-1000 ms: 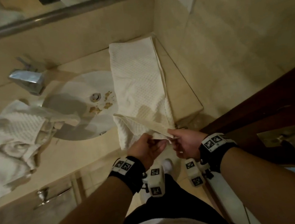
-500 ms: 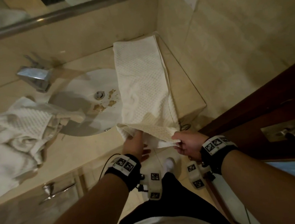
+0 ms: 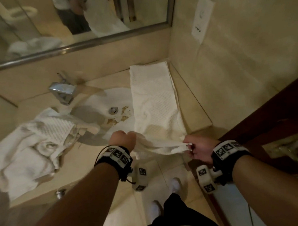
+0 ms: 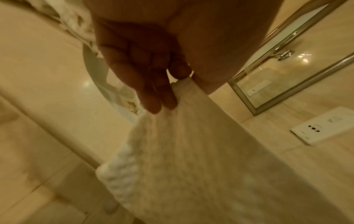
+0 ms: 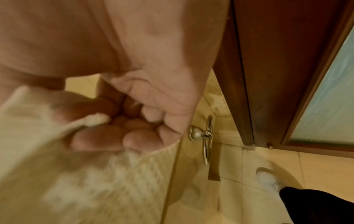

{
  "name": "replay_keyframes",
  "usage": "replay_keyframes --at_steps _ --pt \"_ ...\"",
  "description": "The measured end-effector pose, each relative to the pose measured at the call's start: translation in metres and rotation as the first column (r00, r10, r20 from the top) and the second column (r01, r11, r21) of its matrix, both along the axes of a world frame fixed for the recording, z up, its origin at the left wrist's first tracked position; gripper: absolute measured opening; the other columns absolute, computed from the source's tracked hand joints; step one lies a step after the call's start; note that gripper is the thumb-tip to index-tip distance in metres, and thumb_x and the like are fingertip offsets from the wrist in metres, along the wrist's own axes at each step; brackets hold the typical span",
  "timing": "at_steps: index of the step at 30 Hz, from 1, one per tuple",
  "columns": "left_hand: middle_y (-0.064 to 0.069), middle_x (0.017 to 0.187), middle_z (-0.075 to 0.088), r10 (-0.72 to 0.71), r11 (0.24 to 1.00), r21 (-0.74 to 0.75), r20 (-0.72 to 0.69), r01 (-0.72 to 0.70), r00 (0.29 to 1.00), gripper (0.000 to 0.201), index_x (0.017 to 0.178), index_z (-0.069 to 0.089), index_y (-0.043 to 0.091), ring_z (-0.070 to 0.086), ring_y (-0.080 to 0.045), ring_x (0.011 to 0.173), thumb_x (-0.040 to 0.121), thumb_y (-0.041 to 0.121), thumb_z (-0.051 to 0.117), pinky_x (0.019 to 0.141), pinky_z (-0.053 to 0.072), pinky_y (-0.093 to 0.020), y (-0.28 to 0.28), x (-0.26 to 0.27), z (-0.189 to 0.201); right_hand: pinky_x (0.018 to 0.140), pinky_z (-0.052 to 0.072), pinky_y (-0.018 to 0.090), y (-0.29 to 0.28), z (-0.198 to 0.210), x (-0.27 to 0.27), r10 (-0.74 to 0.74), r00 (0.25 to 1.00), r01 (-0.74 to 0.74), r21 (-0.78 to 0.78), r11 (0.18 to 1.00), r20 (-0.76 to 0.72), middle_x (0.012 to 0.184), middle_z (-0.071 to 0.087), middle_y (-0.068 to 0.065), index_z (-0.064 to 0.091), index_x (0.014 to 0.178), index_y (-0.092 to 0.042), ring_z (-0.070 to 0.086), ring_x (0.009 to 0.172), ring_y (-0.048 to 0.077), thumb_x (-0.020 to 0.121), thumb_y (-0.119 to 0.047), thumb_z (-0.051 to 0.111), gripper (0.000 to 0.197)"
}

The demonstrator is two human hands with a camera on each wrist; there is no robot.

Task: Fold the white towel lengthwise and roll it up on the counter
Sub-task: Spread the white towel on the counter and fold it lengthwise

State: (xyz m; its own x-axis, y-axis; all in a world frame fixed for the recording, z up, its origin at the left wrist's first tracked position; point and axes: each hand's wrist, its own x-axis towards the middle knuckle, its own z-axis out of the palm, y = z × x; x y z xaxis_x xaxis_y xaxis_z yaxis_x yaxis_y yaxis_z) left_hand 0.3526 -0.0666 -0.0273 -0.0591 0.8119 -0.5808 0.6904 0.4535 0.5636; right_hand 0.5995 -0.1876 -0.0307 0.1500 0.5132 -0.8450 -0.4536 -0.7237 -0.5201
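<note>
White towel (image 3: 154,101), folded into a long strip, lying on the table (image 3: 189,109) right of the sink (image 3: 108,105), far end against the back wall, near end lifted off the front edge. Left grip (image 3: 122,139) clenched on the near left corner, cloth pinched between fingers (image 4: 153,97) and thumb in the left wrist view. Right grip (image 3: 199,149) pinching the near right corner, hem trapped between thumb and curled fingers (image 5: 99,136) in the right wrist view. Near edge stretched between the two grips, sagging slightly in the middle.

For a good start to the roll, judged from here: keep both corners level and equally taut, turn the near edge over squarely onto the strip, then roll away toward the wall with even pressure from both sides. Uneven pull likely to skew the roll toward the sink.

Farther off: crumpled towels (image 3: 30,150) heaped left of the sink, brown specks near the drain (image 3: 113,110), chrome faucet (image 3: 63,91), mirror (image 3: 71,20) above.
</note>
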Motion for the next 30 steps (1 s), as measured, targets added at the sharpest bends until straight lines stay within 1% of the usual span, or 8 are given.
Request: replay_keyframes --at_steps 3,9,12,15,18,21,25,30 --pt "-0.013 0.082 0.075 -0.028 0.997 -0.065 -0.001 0.027 1.000 0.031 0.096 0.066 0.002 0.071 -0.023 0.065 0.092 0.033 0.063 0.050 0.054 -0.027 0.009 -0.008 0.022 0.041 0.038 0.022 0.017 0.017 0.013 -0.023 0.995 0.024 -0.002 1.000 0.098 0.056 0.043 0.001 0.053 0.073 -0.014 0.042 0.050 0.013 0.090 -0.017 0.059 0.018" --pt "-0.009 0.072 0.077 -0.118 0.955 0.293 0.229 0.047 0.966 0.024 0.094 0.072 0.011 0.076 -0.027 0.072 0.100 0.017 0.049 0.074 0.064 -0.047 0.046 0.014 0.111 0.050 0.047 0.024 0.080 0.107 0.026 -0.166 0.937 0.090 0.246 0.965 0.307 0.069 0.051 0.006 0.054 0.071 -0.010 0.054 0.055 0.014 0.092 -0.013 0.062 0.023" --pt "-0.008 0.080 0.077 -0.137 0.858 0.488 0.519 -0.161 0.844 0.027 0.090 0.076 0.017 0.077 -0.023 0.076 0.098 0.010 0.052 0.075 0.064 -0.039 0.058 0.023 0.174 0.061 0.050 0.023 0.108 0.162 0.038 -0.373 0.884 0.163 0.564 0.810 0.281 0.078 0.058 0.007 0.059 0.078 -0.011 0.060 0.063 0.012 0.091 -0.011 0.064 0.014" --pt "-0.013 0.080 0.077 -0.114 0.867 0.455 0.582 -0.206 0.805 0.024 0.091 0.078 0.010 0.076 -0.025 0.074 0.096 0.009 0.055 0.069 0.063 -0.033 0.049 0.025 0.194 0.059 0.048 0.028 0.104 0.177 0.053 -0.407 0.883 0.195 0.605 0.772 0.235 0.077 0.063 0.007 0.062 0.085 -0.011 0.058 0.063 0.015 0.088 -0.011 0.071 0.009" --pt "-0.016 0.076 0.076 0.053 0.962 0.182 0.603 -0.202 0.796 0.026 0.086 0.075 0.004 0.073 -0.029 0.069 0.097 0.020 0.057 0.062 0.061 -0.034 0.027 0.021 0.154 0.048 0.044 0.024 0.080 0.135 0.065 -0.206 0.902 0.058 0.365 0.929 0.380 0.068 0.061 0.004 0.065 0.081 -0.009 0.054 0.055 0.013 0.082 -0.011 0.079 0.014" --pt "-0.013 0.073 0.074 0.094 0.992 0.035 0.431 -0.120 0.898 0.023 0.094 0.072 0.003 0.070 -0.027 0.069 0.097 0.025 0.066 0.075 0.063 -0.045 -0.005 0.019 0.076 0.057 0.046 0.032 0.039 0.058 0.076 0.096 0.878 -0.095 -0.026 0.995 0.469 0.068 0.066 0.008 0.069 0.076 -0.007 0.057 0.062 0.020 0.071 -0.027 0.090 0.029" --pt "-0.015 0.096 0.070 0.107 0.973 -0.230 0.327 -0.031 0.939 0.033 0.126 0.053 0.004 0.072 -0.029 0.075 0.097 0.013 0.066 0.069 0.063 -0.038 -0.058 0.011 -0.011 0.070 0.044 0.035 -0.011 -0.015 0.069 0.365 0.835 -0.249 -0.308 0.918 0.412 0.066 0.062 0.010 0.062 0.079 -0.007 0.057 0.071 0.025 0.085 -0.032 0.077 0.030" --pt "-0.008 0.083 0.077 0.051 0.815 -0.576 0.181 0.064 0.982 0.014 0.091 0.068 0.005 0.073 -0.020 0.067 0.095 0.018 0.071 0.063 0.056 -0.031 -0.113 -0.005 -0.062 0.062 0.050 0.027 -0.063 -0.051 0.056 0.692 0.563 -0.474 -0.509 0.718 0.452 0.099 0.070 0.015 0.068 0.107 -0.001 0.063 0.075 0.024 0.099 -0.029 0.059 0.030"
